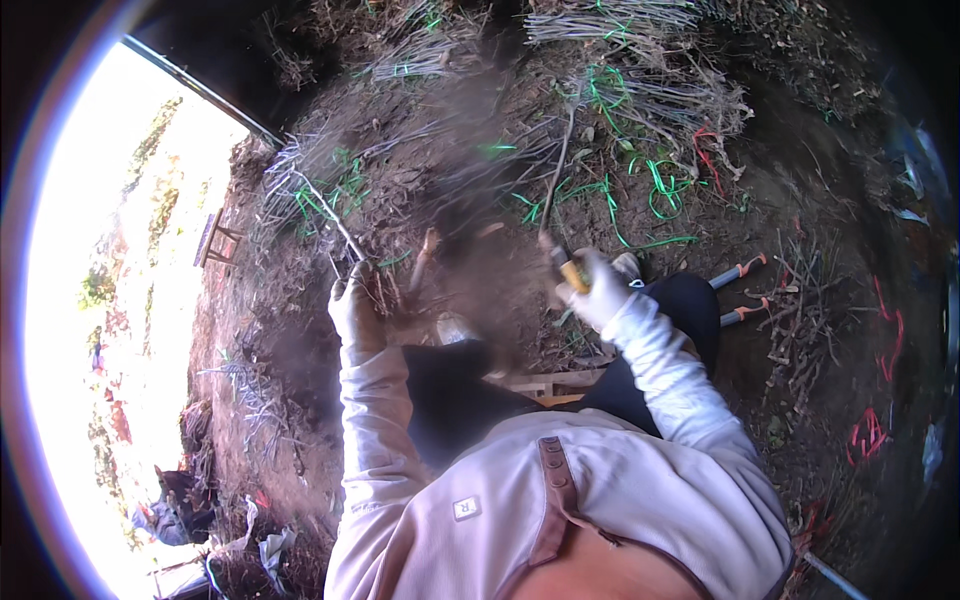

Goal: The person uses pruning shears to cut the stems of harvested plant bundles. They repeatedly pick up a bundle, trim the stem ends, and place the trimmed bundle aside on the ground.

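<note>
My left hand [354, 304], in a pale glove, is closed around a thin woody cutting [334, 214] with fine roots near the fingers. My right hand [596, 289], gloved too and blurred, grips the yellow handle [574, 276] of a tool whose working end I cannot make out. Another bare stem [559, 169] rises beyond that tool; whether they touch I cannot tell. Between the hands, a short thick wooden stake [424, 259] stands up from the soil. Loose green ties [664, 191] lie on the ground beyond my right hand.
Tied bundles of bare stems [611, 24] lie at the top. Loppers with grey and orange handles [739, 271] rest right of my knee, beside a heap of cut twigs [806, 322]. Red ties [868, 435] are at the right. A small wooden stool [217, 240] stands at the left.
</note>
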Demonstrator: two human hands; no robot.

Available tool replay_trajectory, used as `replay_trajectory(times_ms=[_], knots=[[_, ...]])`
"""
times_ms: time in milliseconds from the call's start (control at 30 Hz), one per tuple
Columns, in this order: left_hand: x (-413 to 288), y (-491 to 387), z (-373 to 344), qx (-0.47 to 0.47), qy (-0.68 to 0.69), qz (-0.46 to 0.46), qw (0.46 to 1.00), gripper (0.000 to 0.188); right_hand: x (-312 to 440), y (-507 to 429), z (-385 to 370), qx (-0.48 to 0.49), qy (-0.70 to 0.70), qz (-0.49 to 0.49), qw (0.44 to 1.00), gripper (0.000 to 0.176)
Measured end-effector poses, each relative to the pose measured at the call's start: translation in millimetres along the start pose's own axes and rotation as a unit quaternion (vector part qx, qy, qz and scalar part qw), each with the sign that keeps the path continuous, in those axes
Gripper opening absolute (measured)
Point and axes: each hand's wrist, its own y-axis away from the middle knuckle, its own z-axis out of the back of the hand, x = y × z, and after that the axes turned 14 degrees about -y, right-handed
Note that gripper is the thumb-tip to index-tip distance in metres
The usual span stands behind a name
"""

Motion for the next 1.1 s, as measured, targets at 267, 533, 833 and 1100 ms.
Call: replay_trajectory(times_ms=[267, 533, 833, 1100], knots=[[-4.2, 47.1, -50.0, 0.034, -0.009, 0.036, 0.999, 0.008, 1.8, 38.2, -67.4, 0.117, 0.187, -0.034, 0.975, 0.062], [13.5, 44.2, -47.8, 0.110, -0.145, 0.062, 0.981, 0.008, 0.8, 40.5, -59.9, 0.204, 0.233, 0.035, 0.950, 0.066], [4.8, 37.5, -12.5, 0.120, -0.094, 0.041, 0.987, 0.037, -90.5, 95.4, -128.9, 0.153, -0.326, -0.139, 0.922, 0.058], [25.3, 51.2, -27.6, 0.161, -0.013, 0.167, 0.973, 0.016, 9.4, 97.8, -88.1, 0.146, -0.229, -0.170, 0.947, 0.046]])
